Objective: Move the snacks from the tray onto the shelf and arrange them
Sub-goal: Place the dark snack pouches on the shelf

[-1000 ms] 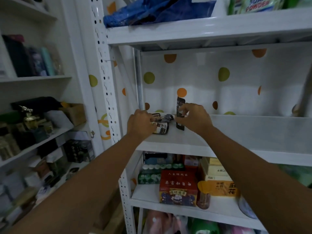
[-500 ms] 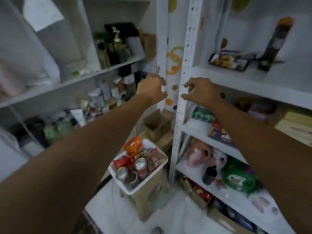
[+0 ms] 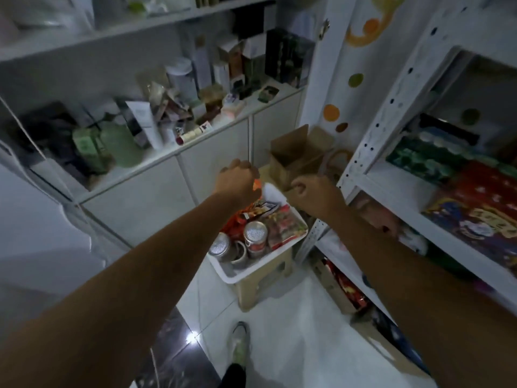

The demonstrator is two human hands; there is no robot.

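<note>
Looking down at the white tray (image 3: 223,271), it's sitting on a little beige stool (image 3: 263,284) on the floor, right next to the front upright of the white metal shelf (image 3: 361,152). The snacks are all in the tray: two silver-topped cans (image 3: 256,238) at the near end, and red and orange packets (image 3: 282,226) piled toward the far end. Both hands hang above the tray's far end. The left hand (image 3: 237,180) shows only its back, with something orange just past the knuckles, so honestly can't tell if it's gripping anything. The right hand (image 3: 316,194) has its fingers loosely curled with nothing in them. An open cardboard box (image 3: 293,158) stands past the tray.
</note>
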